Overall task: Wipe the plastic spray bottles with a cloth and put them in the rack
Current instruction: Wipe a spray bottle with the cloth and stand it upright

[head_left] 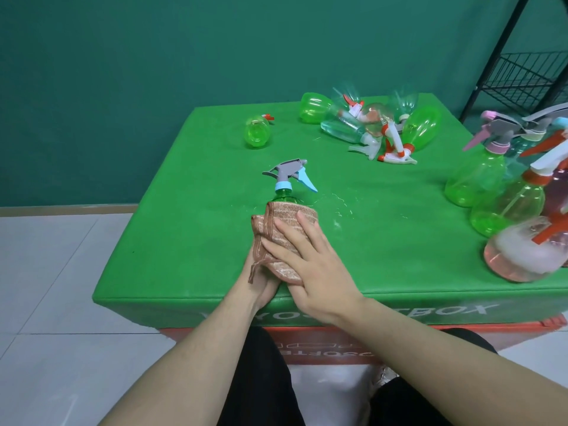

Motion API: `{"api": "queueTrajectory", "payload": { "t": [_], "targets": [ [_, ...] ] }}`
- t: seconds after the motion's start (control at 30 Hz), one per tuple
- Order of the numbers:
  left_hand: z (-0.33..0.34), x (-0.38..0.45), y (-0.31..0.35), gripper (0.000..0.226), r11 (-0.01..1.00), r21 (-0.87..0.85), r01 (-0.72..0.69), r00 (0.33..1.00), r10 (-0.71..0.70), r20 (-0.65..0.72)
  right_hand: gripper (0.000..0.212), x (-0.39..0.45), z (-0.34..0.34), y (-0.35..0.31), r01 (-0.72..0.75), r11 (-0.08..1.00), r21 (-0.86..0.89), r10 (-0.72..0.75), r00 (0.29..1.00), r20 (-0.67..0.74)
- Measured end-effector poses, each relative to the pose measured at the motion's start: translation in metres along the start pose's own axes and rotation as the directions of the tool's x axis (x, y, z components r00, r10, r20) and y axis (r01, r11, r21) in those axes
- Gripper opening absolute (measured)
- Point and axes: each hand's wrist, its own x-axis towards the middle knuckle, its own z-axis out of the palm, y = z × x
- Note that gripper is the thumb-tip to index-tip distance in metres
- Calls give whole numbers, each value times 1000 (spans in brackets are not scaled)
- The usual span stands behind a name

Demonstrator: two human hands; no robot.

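At the near edge of the green table (190,241), a green spray bottle (284,198) with a grey and blue trigger head lies wrapped in a brown cloth (284,235). Right hand (310,265) presses flat on the cloth, fingers straight. Left hand (261,285) reaches under the cloth, its grip hidden, so I cannot tell. More bottles (368,127) lie at the far right, near the black wire rack (522,78)

One cloth-wrapped green spray bottle (282,196) at centre; one small green bottle (257,132) upper left; roughly five heaped bottles (378,124) at top; about five standing (507,192) at right; one brown cloth (284,229); one black wire rack (528,75) upper right.
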Motion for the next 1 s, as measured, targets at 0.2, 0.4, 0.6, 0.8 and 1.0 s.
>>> {"api": "queueTrajectory", "payload": {
  "t": [0.2,0.4,0.6,0.8,1.0],
  "targets": [
    [6,3,3,36,998,-34,-56,998,56,8,69,35,-5,-5,-101,995,-10,102,994,35],
    [0,7,4,41,999,13,32,998,-32,54,67,68,-15,-1,-287,957,52,282,955,91],
    [1,7,4,47,995,94,44,997,-50,66,46,86,-23,7,-485,822,298,469,874,128],
    [-2,7,4,38,998,-45,39,998,-37,49,68,60,-12,0,-322,931,173,317,947,58],
    [0,8,2,40,995,-104,-9,1000,8,-9,70,33,-4,0,-187,978,93,185,982,33]
  ]
}}
